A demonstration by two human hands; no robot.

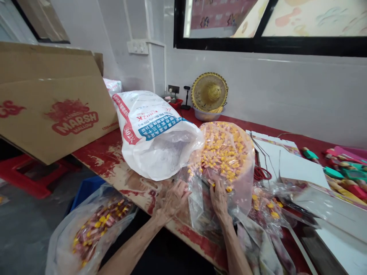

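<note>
A large clear plastic bag of yellow and pink candies (229,152) lies on the worn red table (106,156), half out of a white woven sack (155,137). My left hand (174,198) pinches the clear plastic at the bag's lower left edge. My right hand (219,196) presses into the bag's front, its fingers among the candies by the opening.
A second clear bag of candies (94,229) sits below the table's near left edge. A marshmallow carton (54,107) leans at the left. Flat printed boxes (289,164) and toy packs (344,172) cover the right. A straw hat (209,91) rests against the wall.
</note>
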